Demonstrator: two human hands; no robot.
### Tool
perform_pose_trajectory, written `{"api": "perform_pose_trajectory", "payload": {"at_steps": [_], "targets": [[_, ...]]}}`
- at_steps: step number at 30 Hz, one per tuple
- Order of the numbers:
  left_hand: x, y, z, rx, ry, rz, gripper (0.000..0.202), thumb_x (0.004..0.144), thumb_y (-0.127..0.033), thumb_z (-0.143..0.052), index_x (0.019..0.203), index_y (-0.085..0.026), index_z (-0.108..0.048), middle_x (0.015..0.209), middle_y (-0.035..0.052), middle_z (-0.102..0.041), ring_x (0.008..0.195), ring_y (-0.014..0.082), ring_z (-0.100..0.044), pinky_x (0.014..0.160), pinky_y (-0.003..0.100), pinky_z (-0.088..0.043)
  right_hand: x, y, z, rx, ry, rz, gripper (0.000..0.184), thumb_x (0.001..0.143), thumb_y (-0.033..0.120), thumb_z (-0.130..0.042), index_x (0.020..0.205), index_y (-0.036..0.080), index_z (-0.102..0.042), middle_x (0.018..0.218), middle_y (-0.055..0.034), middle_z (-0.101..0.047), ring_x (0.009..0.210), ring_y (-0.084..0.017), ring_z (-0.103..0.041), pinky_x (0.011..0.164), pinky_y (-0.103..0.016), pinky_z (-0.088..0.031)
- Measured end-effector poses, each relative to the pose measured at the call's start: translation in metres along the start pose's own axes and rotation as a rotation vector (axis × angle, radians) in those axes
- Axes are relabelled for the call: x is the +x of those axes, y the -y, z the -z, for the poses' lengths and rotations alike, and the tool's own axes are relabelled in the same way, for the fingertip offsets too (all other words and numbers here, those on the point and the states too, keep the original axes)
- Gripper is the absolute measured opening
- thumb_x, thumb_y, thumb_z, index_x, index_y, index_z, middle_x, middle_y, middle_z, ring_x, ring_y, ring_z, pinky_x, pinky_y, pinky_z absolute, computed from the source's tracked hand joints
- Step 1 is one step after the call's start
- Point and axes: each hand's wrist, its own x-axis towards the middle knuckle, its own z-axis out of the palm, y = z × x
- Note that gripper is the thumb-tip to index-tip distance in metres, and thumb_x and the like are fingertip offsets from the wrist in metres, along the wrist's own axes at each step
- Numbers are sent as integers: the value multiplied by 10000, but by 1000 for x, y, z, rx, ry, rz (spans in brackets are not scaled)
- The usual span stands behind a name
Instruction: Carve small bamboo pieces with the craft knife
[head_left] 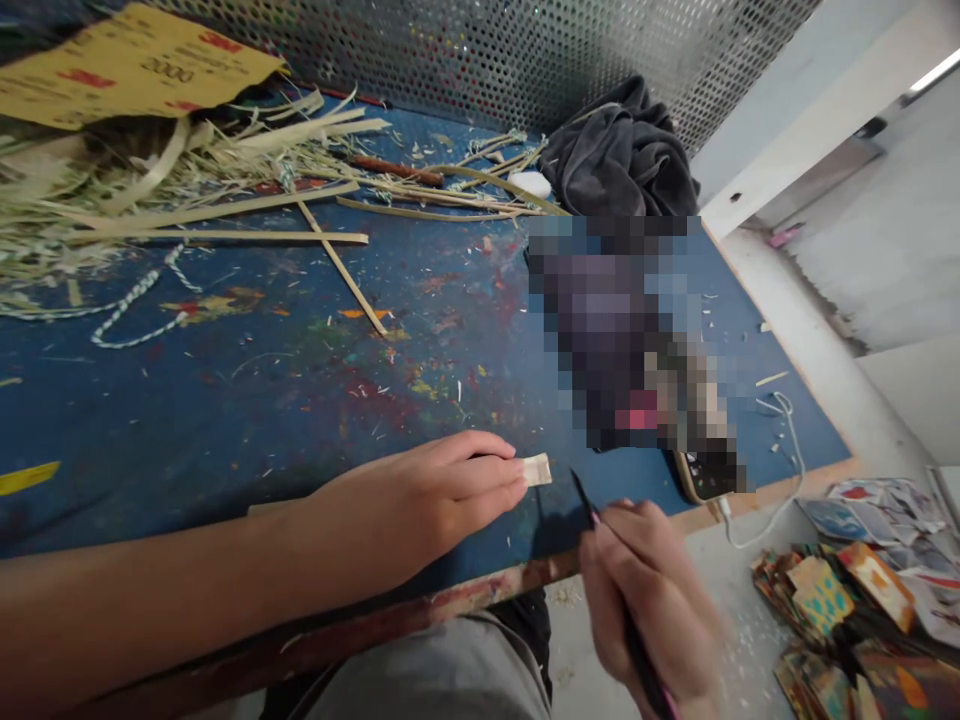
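My left hand (442, 485) lies over a flat pale strip (537, 469), likely bamboo, and holds it down on the blue table near the front edge. The strip's squared end sticks out past my fingertips, and most of its length is hidden under the hand and forearm. In my right hand (649, 590) is a slim knife (583, 497), closed in the fingers, with a dark pointed blade and a dark and pink handle. Its tip points up and left, a short gap to the right of the strip's end.
Shavings and split strips (225, 190) heap at the back left, beside yellow sandpaper (142, 65) and twisted cord (127, 310). Dark cloth (622, 150) lies at the back. A phone (701, 478) with a white cable (799, 440) sits right, by a blurred-out patch. Painted pieces (825, 600) lie lower right.
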Motion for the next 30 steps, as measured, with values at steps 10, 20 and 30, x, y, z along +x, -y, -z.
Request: {"api": "perform_pose_trajectory", "payload": {"at_steps": [10,20,30], "targets": [[-1,7,-4,-34,9,-71,356,962,-137,-350,1262,-147,-539,1201,45,-626,1224,194,-451,1045,271,-406,14,2,-27,58,60,61,188,830,-25,-515,829,163,-522,821,-78,-588,674,-147,-443,579,-290,-434],[0,8,-5,-123,1,-66,302,966,-172,-399,1229,-143,-544,1193,49,-623,1209,187,-467,1068,306,-386,-7,0,-29,-65,125,100,164,889,54,-457,801,160,-547,861,-112,-598,658,-167,-401,565,-325,-401],[1,9,-3,-130,35,-50,381,960,-107,-328,1282,-149,-527,1296,83,-574,1247,190,-444,1048,324,-391,-41,6,4,9,-126,-105,243,811,-28,-532,762,210,-535,691,-20,-590,623,-162,-539,537,-306,-460]]}}
